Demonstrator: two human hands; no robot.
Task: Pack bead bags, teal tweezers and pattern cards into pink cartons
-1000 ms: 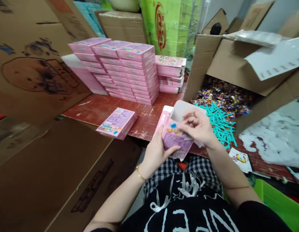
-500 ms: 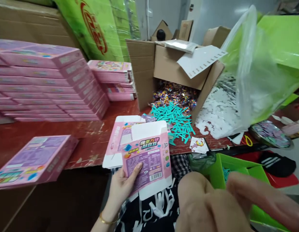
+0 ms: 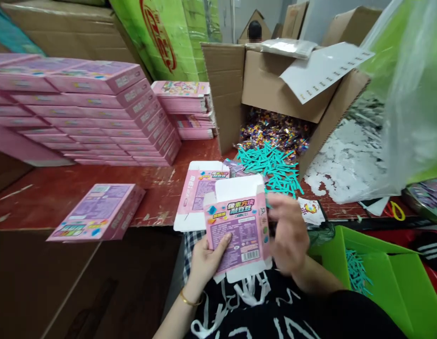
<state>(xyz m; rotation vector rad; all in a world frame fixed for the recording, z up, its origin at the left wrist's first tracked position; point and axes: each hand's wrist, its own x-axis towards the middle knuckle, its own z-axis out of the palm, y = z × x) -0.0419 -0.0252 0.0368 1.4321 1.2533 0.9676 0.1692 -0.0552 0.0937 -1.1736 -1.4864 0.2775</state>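
Our left hand (image 3: pixel 208 258) clamped an open-flapped carton (image 3: pixel 245 230); our right hand (image 3: pixel 289 235) blurred beside it, openness and hold unclear! Closed boxes (image 3: pixel 98 100) stood stacked, flat cartons (image 3: pixel 185 103) unassembled.

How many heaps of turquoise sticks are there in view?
2: a heap on the red table, by the open carton; another heap in the green bin. Others may be hidden.

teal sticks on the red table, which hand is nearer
Right. The right hand is just this side of the teal sticks; the left hand is farther back and leftward, gripping a pink carton.
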